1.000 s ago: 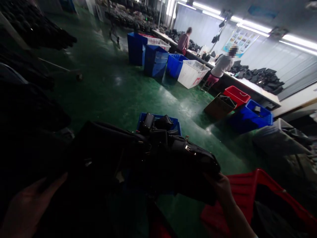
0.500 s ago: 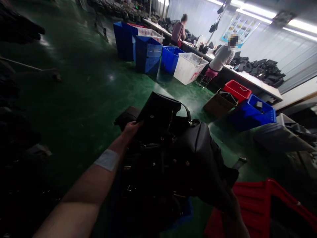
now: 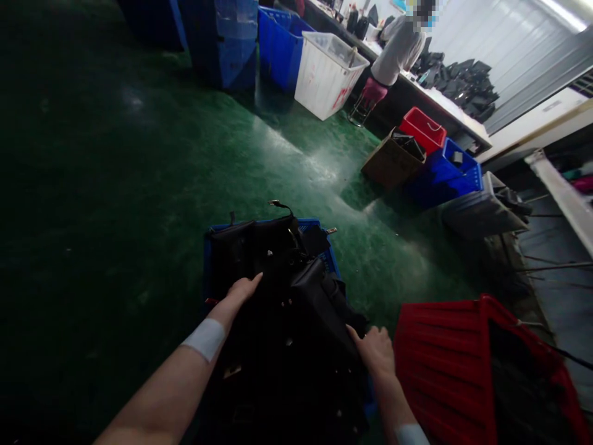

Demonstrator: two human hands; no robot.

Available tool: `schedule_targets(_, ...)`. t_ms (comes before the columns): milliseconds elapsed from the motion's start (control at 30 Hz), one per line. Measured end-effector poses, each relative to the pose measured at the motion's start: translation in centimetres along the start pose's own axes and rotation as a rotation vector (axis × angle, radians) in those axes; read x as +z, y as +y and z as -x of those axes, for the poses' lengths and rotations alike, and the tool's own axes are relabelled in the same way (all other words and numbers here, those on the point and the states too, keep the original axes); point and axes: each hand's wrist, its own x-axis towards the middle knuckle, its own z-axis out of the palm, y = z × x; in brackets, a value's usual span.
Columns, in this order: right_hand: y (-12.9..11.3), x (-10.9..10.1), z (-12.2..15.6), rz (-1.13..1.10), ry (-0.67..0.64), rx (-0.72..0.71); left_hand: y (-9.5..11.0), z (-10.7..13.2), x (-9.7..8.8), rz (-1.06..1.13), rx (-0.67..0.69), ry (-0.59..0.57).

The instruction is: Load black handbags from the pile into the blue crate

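Both my hands are down on a heap of black bags [image 3: 319, 306], which lies in a blue crate [image 3: 332, 261] on the green floor [image 3: 152, 161] right in front of me, filling it so that little more than its rim and a strip of perforated wall shows. My left hand [image 3: 243, 290] rests against the dark bags at the left of the heap, thumb stretched forward; my other fingers are lost in the black, so I cannot tell whether they grip or only press. My right hand [image 3: 377, 352] is at the right edge of the heap, fingers bent, thumb against the bag's side, and I cannot tell whether they close on anything there. The bag between my hands has a smooth, leather-like panel with a soft sheen along its upper fold, while lower down the black is so deep that the seams vanish and single bags are hard to part from one another. Small bright metal studs dot the dark surface, and a pale metal fitting [image 3: 232, 371] glints low on the left. At the far end a thin strap [image 3: 284, 206] with a metal tip curls up above the rim. Just beside my right forearm stands a red crate [image 3: 440, 364] with dark stuff inside; farther off, a person [image 3: 398, 52] sits at a long workbench [image 3: 442, 102].
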Motion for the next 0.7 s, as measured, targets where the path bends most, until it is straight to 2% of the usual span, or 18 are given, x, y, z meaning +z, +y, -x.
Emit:
schedule_targets(33, -1.0, -1.0, 0.1, 0.046, 0.099, -0.078, 0.2, 1.3, -0.8, -0.070, 0.014, 0.071)
schedule_targets(67, -2.2, -1.6, 0.3, 0.065, 0.145, -0.178, 0.6, 2.6, -1.5, -0.151, 0.061, 0.193)
schedule_targets(100, -3.4, -1.7, 0.6, 0.067, 0.118, -0.295, 1.1, 3.6, -1.9, -0.232, 0.150, 0.355)
schedule_targets(167, -5.6, -0.6, 1.2, 0.049, -0.092, -0.499, 2.7, 4.4, -2.1, -0.355, 0.378, 0.667)
schedule_targets(200, -6.2, 0.5, 1.5, 0.060, -0.188, -0.562, 3.8, 3.9, -2.1, -0.380, 0.488, 0.746)
schedule_targets(233, -6.5, 1.8, 1.6, 0.083, -0.243, -0.590, 5.1, 2.8, -1.9, -0.404, 0.595, 0.758)
schedule_targets(267, -6.3, 3.4, 1.6, 0.112, -0.254, -0.585, 6.5, 1.3, -1.7, -0.438, 0.705, 0.707)
schedule_targets(367, -3.9, 8.6, 0.9, 0.177, -0.171, -0.492, 10.5, -5.0, -0.1, -0.563, 1.019, 0.393)
schedule_targets(400, -2.9, 10.4, 0.5, 0.194, -0.142, -0.472, 11.5, -7.1, 0.8, -0.600, 1.065, 0.295)
schedule_targets(467, -1.4, 13.7, -0.1, 0.223, -0.113, -0.465, 12.7, -10.7, 3.2, -0.651, 1.037, 0.169)
schedule_targets(567, -0.2, 18.5, -0.8, 0.228, -0.092, -0.474, 12.4, -14.1, 7.1, -0.705, 0.978, 0.160)
schedule_targets(700, 0.2, 24.6, -1.9, 0.148, -0.077, -0.453, 10.5, -17.9, 10.6, -0.675, 1.089, 0.297)
